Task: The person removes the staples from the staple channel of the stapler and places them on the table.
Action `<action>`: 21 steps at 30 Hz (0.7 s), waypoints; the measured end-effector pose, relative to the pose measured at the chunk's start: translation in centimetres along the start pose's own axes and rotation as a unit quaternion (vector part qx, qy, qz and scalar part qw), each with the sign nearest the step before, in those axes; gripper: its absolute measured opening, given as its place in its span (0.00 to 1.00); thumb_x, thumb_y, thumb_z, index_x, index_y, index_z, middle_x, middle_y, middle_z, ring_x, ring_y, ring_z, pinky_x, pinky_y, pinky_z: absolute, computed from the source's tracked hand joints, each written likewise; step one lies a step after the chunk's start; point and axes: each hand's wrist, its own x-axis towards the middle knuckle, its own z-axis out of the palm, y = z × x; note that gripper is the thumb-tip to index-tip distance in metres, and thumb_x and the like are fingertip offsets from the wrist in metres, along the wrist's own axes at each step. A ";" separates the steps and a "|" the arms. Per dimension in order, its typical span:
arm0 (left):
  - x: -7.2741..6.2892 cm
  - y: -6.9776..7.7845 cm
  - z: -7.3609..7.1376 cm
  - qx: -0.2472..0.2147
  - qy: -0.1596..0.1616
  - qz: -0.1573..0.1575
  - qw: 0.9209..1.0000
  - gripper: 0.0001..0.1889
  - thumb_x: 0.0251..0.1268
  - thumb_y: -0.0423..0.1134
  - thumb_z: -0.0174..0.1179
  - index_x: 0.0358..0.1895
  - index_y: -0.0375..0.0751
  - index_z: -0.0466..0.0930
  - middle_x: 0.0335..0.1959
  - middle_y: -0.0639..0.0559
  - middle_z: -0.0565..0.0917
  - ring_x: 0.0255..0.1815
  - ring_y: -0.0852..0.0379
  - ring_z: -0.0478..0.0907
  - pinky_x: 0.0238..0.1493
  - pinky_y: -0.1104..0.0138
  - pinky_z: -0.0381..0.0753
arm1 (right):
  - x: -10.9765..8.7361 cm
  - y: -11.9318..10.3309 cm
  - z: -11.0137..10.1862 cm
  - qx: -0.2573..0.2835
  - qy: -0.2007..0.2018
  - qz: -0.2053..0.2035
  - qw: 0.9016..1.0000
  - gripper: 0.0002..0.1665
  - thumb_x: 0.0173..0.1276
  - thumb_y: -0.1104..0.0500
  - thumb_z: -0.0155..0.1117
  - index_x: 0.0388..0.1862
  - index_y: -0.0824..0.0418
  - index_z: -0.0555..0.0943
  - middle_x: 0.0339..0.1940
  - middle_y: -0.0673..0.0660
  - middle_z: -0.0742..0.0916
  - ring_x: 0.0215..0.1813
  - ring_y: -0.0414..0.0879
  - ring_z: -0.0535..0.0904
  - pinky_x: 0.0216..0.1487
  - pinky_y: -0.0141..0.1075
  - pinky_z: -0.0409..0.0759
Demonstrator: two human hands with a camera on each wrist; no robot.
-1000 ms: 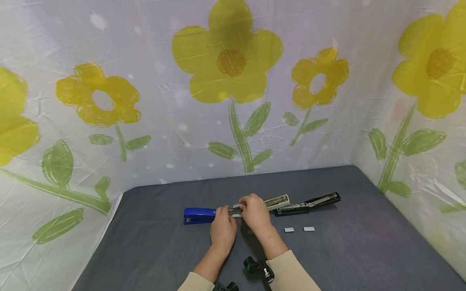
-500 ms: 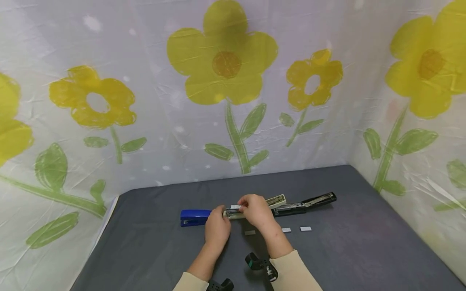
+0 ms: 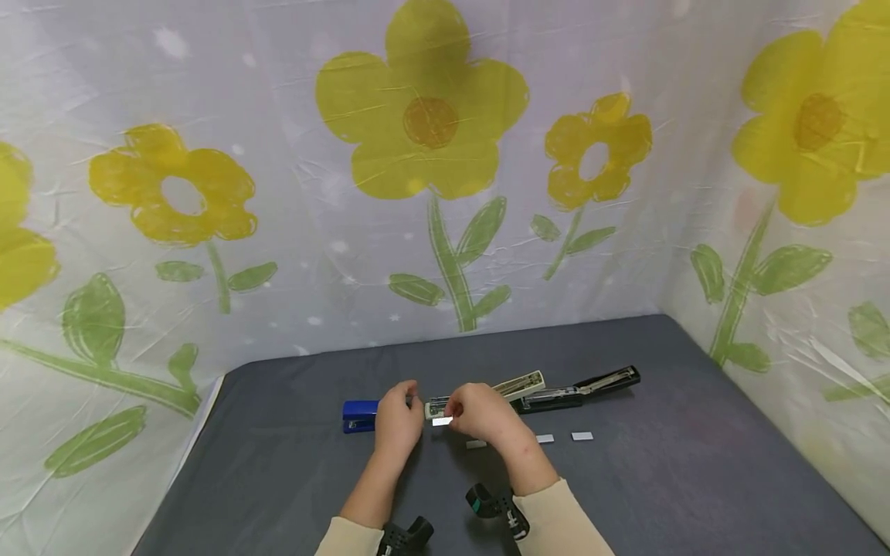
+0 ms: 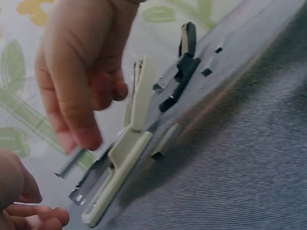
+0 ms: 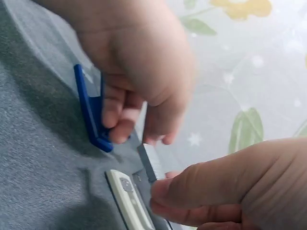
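Note:
My right hand (image 3: 480, 413) pinches a short strip of staples (image 5: 151, 163) between thumb and fingers. The strip is just above the front end of an opened cream stapler (image 4: 142, 96), whose top is swung back to the right and whose silver staple channel shows. My left hand (image 3: 399, 423) hovers left of the cream stapler with relaxed, slightly bent fingers and holds nothing. Behind it stands a blue stapler (image 3: 359, 415), partly hidden by the hand. To the right, an opened black stapler (image 3: 556, 398) lies close to the cream one.
Loose staple strips lie in front of the staplers: one (image 3: 476, 444) near my right wrist, another (image 3: 545, 439) partly behind the forearm, a third (image 3: 582, 436) farther right. The dark grey cloth-covered table (image 3: 278, 463) ends at a flower-printed curtain (image 3: 334, 293) behind and at the sides.
My left hand has let go of the cream stapler and moved slightly left. My right hand has brought the staple strip lower and toward me, in front of the stapler's end.

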 end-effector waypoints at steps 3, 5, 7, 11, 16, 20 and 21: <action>0.3 0.0 -0.5 -0.010 0.003 -0.010 1.000 0.15 0.65 0.26 0.59 0.53 0.26 0.84 0.41 0.39 0.87 0.42 0.41 0.85 0.45 0.47 0.82 | 0.1 -0.1 0.4 -0.009 -0.015 -0.004 1.000 0.04 0.61 0.66 0.74 0.35 0.60 0.89 0.27 0.47 0.84 0.27 0.42 0.77 0.32 0.39 0.78; 0.5 0.0 -0.8 -0.017 0.008 -0.013 1.000 0.15 0.66 0.26 0.59 0.53 0.26 0.84 0.41 0.39 0.88 0.40 0.42 0.85 0.42 0.48 0.82 | 0.2 -0.1 0.8 -0.014 -0.024 -0.004 1.000 0.04 0.59 0.67 0.75 0.33 0.59 0.89 0.26 0.46 0.83 0.26 0.41 0.76 0.31 0.38 0.77; 0.6 0.0 -1.2 -0.019 0.013 -0.016 1.000 0.15 0.66 0.27 0.59 0.54 0.26 0.84 0.41 0.39 0.88 0.38 0.44 0.85 0.39 0.51 0.82 | 0.3 -0.1 1.2 -0.022 -0.027 -0.007 0.999 0.05 0.57 0.68 0.75 0.30 0.58 0.88 0.24 0.45 0.83 0.24 0.40 0.75 0.29 0.37 0.76; 0.9 -0.1 -1.8 -0.021 0.019 -0.018 0.999 0.15 0.68 0.28 0.58 0.54 0.27 0.84 0.41 0.39 0.88 0.27 0.50 0.82 0.28 0.59 0.77 | 0.3 -0.1 1.8 -0.032 -0.028 -0.015 0.999 0.09 0.51 0.70 0.74 0.24 0.57 0.87 0.22 0.45 0.82 0.22 0.40 0.72 0.25 0.36 0.73; 1.2 -0.1 -2.9 -0.036 0.012 -0.038 0.999 0.16 0.71 0.29 0.56 0.57 0.29 0.83 0.46 0.36 0.87 0.09 0.62 0.62 0.13 0.68 0.63 | 0.2 -0.3 2.3 -0.047 -0.025 -0.012 0.998 0.12 0.50 0.71 0.73 0.21 0.54 0.85 0.20 0.44 0.81 0.20 0.40 0.70 0.24 0.35 0.71; 1.4 -0.1 -3.9 -0.045 0.007 -0.048 0.998 0.16 0.73 0.30 0.56 0.58 0.28 0.83 0.47 0.34 0.86 0.09 0.64 0.65 0.13 0.69 0.65 | 0.1 -0.4 2.7 -0.072 -0.020 -0.005 0.997 0.12 0.51 0.69 0.74 0.19 0.52 0.84 0.20 0.43 0.80 0.21 0.40 0.70 0.24 0.35 0.72; 1.5 -0.2 -4.1 -0.047 0.007 -0.050 0.998 0.16 0.73 0.30 0.56 0.58 0.28 0.83 0.47 0.34 0.86 0.10 0.63 0.68 0.14 0.68 0.68 | 0.1 -0.4 2.8 -0.079 -0.017 -0.006 0.997 0.12 0.51 0.68 0.75 0.18 0.52 0.84 0.20 0.43 0.80 0.21 0.40 0.70 0.25 0.35 0.72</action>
